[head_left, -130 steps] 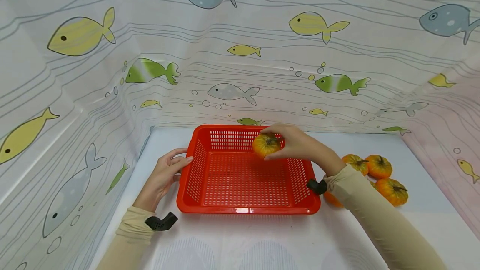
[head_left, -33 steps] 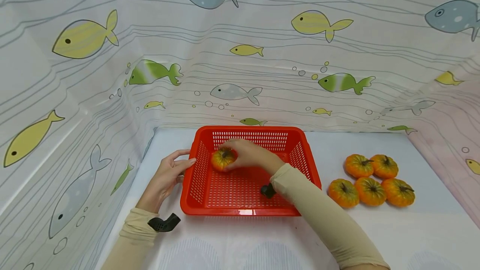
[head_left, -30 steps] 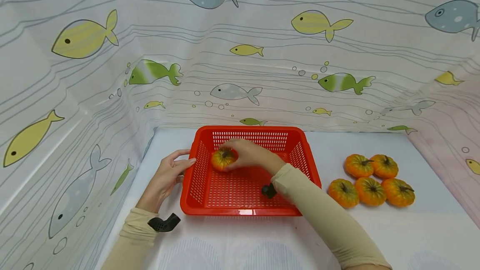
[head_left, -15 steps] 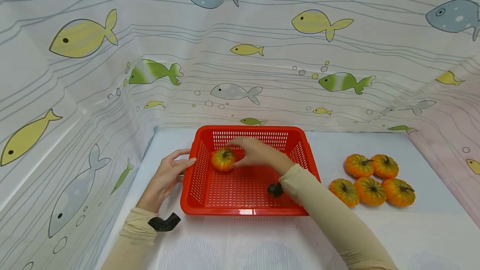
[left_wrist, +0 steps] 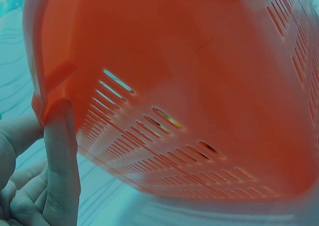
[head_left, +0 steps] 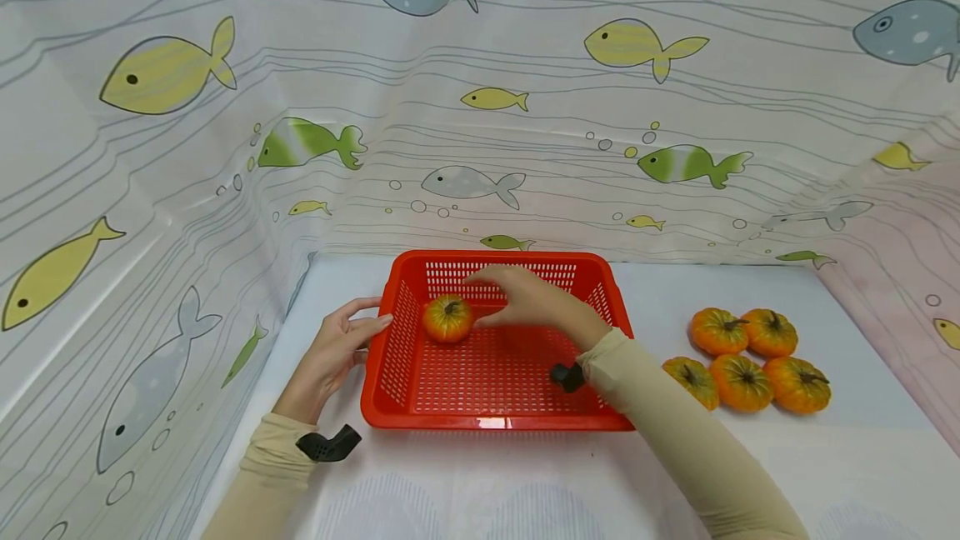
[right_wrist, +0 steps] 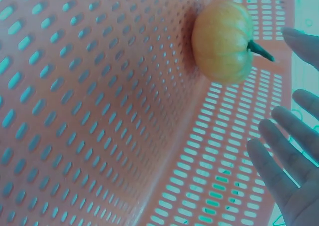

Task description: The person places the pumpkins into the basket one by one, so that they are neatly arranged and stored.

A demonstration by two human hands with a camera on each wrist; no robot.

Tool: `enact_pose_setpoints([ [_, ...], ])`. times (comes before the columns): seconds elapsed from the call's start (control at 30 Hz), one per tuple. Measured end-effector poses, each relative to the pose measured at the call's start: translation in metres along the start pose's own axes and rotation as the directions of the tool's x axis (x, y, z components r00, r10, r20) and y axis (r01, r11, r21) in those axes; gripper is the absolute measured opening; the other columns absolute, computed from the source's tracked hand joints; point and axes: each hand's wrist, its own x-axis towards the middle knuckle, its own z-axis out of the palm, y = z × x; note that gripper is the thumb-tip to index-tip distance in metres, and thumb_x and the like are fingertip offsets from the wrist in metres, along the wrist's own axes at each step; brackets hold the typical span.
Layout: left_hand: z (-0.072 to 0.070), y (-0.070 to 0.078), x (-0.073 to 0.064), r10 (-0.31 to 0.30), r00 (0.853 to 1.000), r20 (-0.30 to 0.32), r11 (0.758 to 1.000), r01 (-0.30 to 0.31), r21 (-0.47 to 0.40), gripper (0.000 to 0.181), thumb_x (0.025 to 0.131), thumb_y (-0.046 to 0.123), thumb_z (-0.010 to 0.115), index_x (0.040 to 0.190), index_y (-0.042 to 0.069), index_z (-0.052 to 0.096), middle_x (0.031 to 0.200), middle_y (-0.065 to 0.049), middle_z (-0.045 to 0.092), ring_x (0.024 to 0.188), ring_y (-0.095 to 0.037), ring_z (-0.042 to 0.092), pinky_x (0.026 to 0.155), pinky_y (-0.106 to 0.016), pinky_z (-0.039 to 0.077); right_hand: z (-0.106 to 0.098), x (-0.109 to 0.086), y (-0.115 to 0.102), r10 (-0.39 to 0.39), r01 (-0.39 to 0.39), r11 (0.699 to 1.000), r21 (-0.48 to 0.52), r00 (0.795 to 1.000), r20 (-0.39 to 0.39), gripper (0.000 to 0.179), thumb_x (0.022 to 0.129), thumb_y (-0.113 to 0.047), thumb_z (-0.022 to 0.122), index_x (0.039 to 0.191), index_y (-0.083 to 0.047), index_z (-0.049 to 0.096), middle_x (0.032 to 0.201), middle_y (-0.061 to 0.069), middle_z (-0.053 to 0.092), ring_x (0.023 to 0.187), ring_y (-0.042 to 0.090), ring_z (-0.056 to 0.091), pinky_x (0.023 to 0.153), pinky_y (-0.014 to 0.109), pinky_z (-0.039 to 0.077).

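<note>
A red plastic basket (head_left: pixel 495 422) with slotted walls stands on the table. My left hand (head_left: pixel 330 357) pinches its left rim; in the left wrist view, thumb and fingers (left_wrist: pixel 61 161) lie on either side of that rim. One small orange-yellow pumpkin (head_left: pixel 447 319) sits on the basket floor at the far left, stem up. Just right of it, my right hand (head_left: pixel 536 300) hovers inside the basket, thumb and fingers spread apart with nothing between them. In the right wrist view the pumpkin (right_wrist: pixel 223 42) rests apart from the spread fingers (right_wrist: pixel 279 151).
Right of the basket, several more small pumpkins (head_left: pixel 741 382) lie close together on the pale tabletop (head_left: pixel 847 473). My right sleeve (head_left: pixel 675 423) crosses the basket's front right corner and partly covers one of them. A fish-printed curtain (head_left: pixel 480 132) closes off the back and sides.
My right hand carried the pumpkin leftward into the basket, let go of it and drew back up and right. The left hand keeps its hold on the rim.
</note>
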Motion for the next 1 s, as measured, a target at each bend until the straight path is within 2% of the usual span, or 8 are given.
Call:
enact_pose_setpoints([
  [0.33, 0.000, -0.001, -0.001, 0.000, 1.000, 0.004, 1.000, 0.000, -0.010, 0.063, 0.101, 0.026, 0.069, 0.151, 0.003, 0.038, 0.095, 0.006, 0.080, 0.080, -0.013, 0.078, 0.072, -0.031, 0.065, -0.013, -0.016, 0.003, 0.045, -0.045, 0.999, 0.007, 0.999, -0.010, 0.073, 0.085, -0.042, 0.085, 0.148, -0.019, 0.056, 0.152, 0.000, 0.057, 0.144, 0.025, 0.049, 0.119, 0.049, 0.043],
  [0.6, -0.001, 0.000, -0.001, 0.000, 1.000, 0.002, 1.000, 0.000, -0.011, 0.062, 0.101, 0.027, 0.069, 0.151, 0.004, 0.039, 0.095, 0.007, 0.080, 0.080, -0.012, 0.078, 0.072, -0.030, 0.065, -0.026, -0.027, 0.005, 0.009, -0.008, 1.000, 0.012, 0.999, -0.039, 0.071, 0.085, -0.041, 0.085, 0.146, -0.016, 0.059, 0.149, 0.000, 0.060, 0.142, 0.023, 0.051, 0.118, 0.050, 0.044],
  [1.0, -0.001, 0.000, -0.001, -0.008, 1.000, 0.003, 1.000, 0.008, -0.017, 0.062, 0.101, 0.027, 0.069, 0.150, 0.004, 0.040, 0.095, 0.006, 0.080, 0.080, -0.011, 0.078, 0.072, -0.030, 0.065, -0.045, -0.048, 0.008, 0.027, -0.029, 0.999, -0.029, 0.998, -0.065, 0.070, 0.086, -0.040, 0.085, 0.146, -0.014, 0.059, 0.150, 0.004, 0.059, 0.145, 0.028, 0.050, 0.119, 0.051, 0.043],
])
